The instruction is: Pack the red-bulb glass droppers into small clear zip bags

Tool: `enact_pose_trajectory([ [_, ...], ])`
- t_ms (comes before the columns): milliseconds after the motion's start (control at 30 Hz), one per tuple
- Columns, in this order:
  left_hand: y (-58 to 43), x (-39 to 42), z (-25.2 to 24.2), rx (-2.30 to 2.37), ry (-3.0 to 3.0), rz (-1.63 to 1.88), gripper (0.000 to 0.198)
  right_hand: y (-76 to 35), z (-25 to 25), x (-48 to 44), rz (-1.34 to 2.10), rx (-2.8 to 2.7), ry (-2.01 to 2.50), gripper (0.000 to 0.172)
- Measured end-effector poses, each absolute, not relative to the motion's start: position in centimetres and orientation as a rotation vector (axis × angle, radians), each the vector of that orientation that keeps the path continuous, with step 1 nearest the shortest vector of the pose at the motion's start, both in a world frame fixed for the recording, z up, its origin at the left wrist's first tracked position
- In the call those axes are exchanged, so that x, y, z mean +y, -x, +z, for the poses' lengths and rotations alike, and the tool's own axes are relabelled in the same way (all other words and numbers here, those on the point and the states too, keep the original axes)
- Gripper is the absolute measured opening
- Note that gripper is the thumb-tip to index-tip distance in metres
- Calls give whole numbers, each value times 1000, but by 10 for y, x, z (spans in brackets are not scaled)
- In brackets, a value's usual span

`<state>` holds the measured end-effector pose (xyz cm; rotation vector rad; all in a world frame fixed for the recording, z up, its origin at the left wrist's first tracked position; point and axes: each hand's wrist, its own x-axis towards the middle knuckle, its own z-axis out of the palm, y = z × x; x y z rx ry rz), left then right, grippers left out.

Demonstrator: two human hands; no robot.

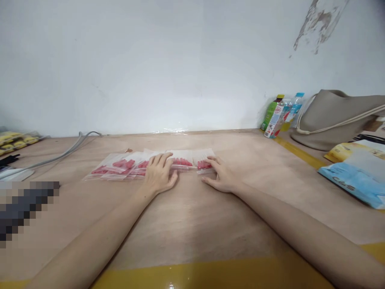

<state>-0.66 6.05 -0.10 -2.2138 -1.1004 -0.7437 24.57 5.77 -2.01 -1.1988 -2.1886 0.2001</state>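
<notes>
A row of clear zip bags [120,165] holding small red pieces lies flat across the table; the bags on the left overlap each other. My left hand [158,173] rests on the bags near the middle of the row, palm down with fingers stretched out. At the right end, my right hand [221,175] lies with spread fingers on one bag [203,164], covering part of its red contents. Between the hands, red pieces [182,161] show through another bag. What exactly the red pieces are is too small to tell.
Bottles [274,116] and a grey drawstring bag [333,116] stand by the wall at right. A blue packet [351,180] lies nearer. On the left are a grey cable [67,150], yellow packets [18,140] and a pixelated dark object [27,206]. Yellow tape [186,275] lines the front edge.
</notes>
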Motion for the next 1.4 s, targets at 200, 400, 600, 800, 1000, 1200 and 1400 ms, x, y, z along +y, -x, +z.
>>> enact_pose_trajectory([
  [200,-41,64,-4,-791,2498,-691,21,-273,-30,75,144,-2023,1331,48],
  [400,-58,71,-5,-899,2548,-549,20,-274,-30,78,144,-1932,1240,24],
  [600,-56,72,-8,-962,2477,-555,15,-277,-33,81,391,-1892,1144,38],
  [800,-60,78,-10,-939,2391,-520,13,-277,-34,81,247,-1846,1243,14],
  [1000,-61,84,-12,-896,2359,-489,20,-273,-23,74,-103,-2015,1427,15],
  [1200,-61,84,-11,-883,2334,-510,20,-275,-21,75,-301,-2123,1446,19],
  [1400,-60,86,-13,-866,2333,-513,20,-278,-20,76,-367,-2185,1271,19],
])
